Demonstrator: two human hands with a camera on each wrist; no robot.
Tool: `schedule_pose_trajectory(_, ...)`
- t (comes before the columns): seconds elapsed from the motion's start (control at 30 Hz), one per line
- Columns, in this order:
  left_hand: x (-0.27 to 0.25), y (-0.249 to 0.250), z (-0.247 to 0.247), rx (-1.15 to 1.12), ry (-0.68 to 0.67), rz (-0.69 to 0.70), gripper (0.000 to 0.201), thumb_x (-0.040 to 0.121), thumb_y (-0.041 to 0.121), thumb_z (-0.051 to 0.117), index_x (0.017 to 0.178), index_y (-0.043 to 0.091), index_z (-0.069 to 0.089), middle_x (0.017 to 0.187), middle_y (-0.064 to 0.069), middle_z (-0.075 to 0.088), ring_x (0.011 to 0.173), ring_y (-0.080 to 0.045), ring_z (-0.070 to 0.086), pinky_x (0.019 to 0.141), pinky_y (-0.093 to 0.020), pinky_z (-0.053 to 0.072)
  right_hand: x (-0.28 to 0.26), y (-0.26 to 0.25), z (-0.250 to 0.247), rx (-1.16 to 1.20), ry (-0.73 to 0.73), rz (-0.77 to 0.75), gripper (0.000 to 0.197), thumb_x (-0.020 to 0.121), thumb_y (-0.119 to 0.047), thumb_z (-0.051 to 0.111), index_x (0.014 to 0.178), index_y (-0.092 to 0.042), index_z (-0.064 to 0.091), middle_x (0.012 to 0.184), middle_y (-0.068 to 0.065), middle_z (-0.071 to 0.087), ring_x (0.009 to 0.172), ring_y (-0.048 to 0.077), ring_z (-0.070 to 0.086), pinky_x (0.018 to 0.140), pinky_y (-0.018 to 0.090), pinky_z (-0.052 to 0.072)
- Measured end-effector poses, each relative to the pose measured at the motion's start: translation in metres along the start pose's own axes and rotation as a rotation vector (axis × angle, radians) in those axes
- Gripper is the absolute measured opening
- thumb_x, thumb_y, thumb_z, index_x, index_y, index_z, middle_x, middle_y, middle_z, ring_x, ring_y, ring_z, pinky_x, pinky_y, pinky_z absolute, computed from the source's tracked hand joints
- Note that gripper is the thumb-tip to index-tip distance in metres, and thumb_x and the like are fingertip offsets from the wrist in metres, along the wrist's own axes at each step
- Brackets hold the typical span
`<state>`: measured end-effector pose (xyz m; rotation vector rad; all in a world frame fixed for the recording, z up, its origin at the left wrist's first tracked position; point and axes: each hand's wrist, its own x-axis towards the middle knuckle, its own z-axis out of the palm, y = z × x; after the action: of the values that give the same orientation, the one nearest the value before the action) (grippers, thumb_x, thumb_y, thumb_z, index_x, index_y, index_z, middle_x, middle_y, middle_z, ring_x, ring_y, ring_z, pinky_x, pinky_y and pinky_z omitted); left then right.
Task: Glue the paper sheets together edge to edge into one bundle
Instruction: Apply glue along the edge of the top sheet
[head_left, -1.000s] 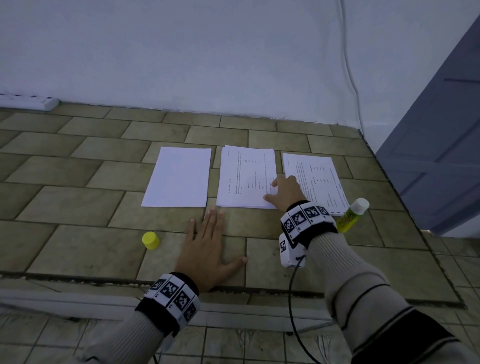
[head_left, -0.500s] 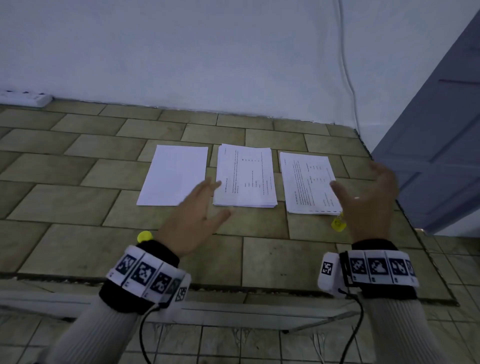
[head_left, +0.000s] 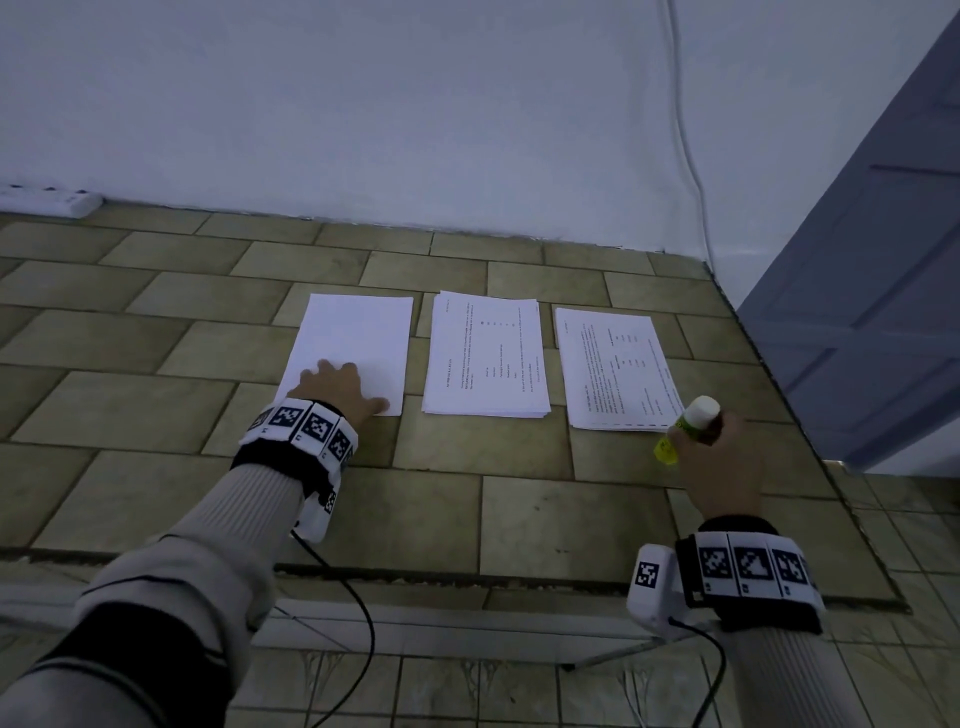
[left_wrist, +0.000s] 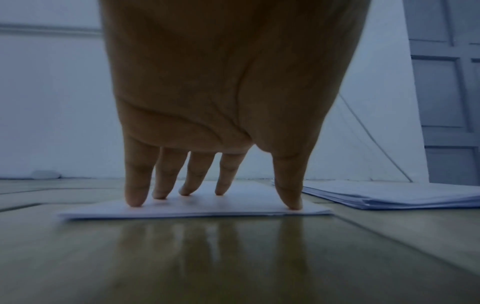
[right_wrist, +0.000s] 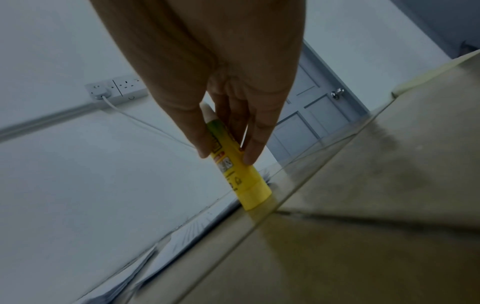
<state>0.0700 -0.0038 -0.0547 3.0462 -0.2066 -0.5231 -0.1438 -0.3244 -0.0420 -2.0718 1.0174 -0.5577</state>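
With the blank sheet (head_left: 353, 348) pinned by spread left fingers (left_wrist: 135, 197) and the uncapped, seemingly tilted glue stick (head_left: 688, 428) pinched by right fingers (right_wrist: 255, 144), the printed stack (head_left: 615, 369) beside it could be smeared.

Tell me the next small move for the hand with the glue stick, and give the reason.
Probably lift the glue stick and carry it to the blank sheets. The right hand pinches the uncapped stick, its base on the tiled surface, while the left hand's fingertips press those sheets flat.

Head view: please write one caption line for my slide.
Left hand presses the blank paper stack while right hand grips the glue stick.
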Motion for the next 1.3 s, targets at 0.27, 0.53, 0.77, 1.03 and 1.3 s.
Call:
schedule_pose_trajectory(0.27,-0.001,-0.006,0.000,0.034,0.094,0.070,0.054,0.092,0.052,0.055,0.125,0.010,0.050,0.120,-0.013,0.058,0.107,-0.030,0.058,0.088,-0.040,0.049,0.003,0.002,0.000,-0.011,0.008,-0.020,0.030,0.087,-0.014,0.065,0.111,0.000,0.054,0.108,0.018,0.060,0.092,0.023,0.051,0.077,0.033,0.038)
schedule_pose_trajectory(0.53,-0.014,-0.004,-0.011,-0.167,0.251,0.069,0.049,0.098,0.043,0.049,0.134,0.010,0.048,0.133,-0.014,0.054,0.118,-0.032,0.053,0.094,-0.042,0.045,0.004,0.002,0.000,-0.004,-0.001,-0.028,0.031,0.086,-0.013,0.067,0.111,0.001,0.055,0.107,0.019,0.061,0.093,0.026,0.054,0.077,0.033,0.039)
schedule_pose_trajectory(0.77,-0.072,0.019,-0.043,-0.430,0.206,0.500,0.046,0.091,0.030,0.065,0.134,0.018,0.052,0.147,-0.004,0.043,0.132,-0.022,0.042,0.104,-0.034,0.034,0.002,0.001,-0.002,0.014,-0.016,-0.022,0.032,0.086,-0.013,0.067,0.113,0.001,0.057,0.110,0.018,0.062,0.096,0.026,0.055,0.078,0.031,0.038)
schedule_pose_trajectory(1.03,-0.112,0.043,0.008,-0.142,-0.188,0.830,0.053,0.088,0.040,0.067,0.137,0.035,0.049,0.156,0.005,0.031,0.146,-0.011,0.017,0.120,-0.034,0.016,0.002,-0.002,-0.003,0.012,-0.039,-0.004,0.033,0.087,-0.014,0.067,0.115,-0.002,0.057,0.110,0.015,0.062,0.092,0.021,0.051,0.078,0.030,0.036)
schedule_pose_trajectory(1.3,-0.116,0.038,0.023,0.226,-0.234,0.837,0.066,0.092,0.044,0.059,0.148,0.043,0.026,0.163,-0.001,-0.009,0.148,-0.020,-0.019,0.118,-0.044,-0.009,0.002,0.001,-0.006,-0.008,-0.068,-0.059,0.039,0.083,-0.009,0.071,0.118,0.000,0.059,0.112,0.018,0.065,0.102,0.029,0.059,0.080,0.028,0.038)
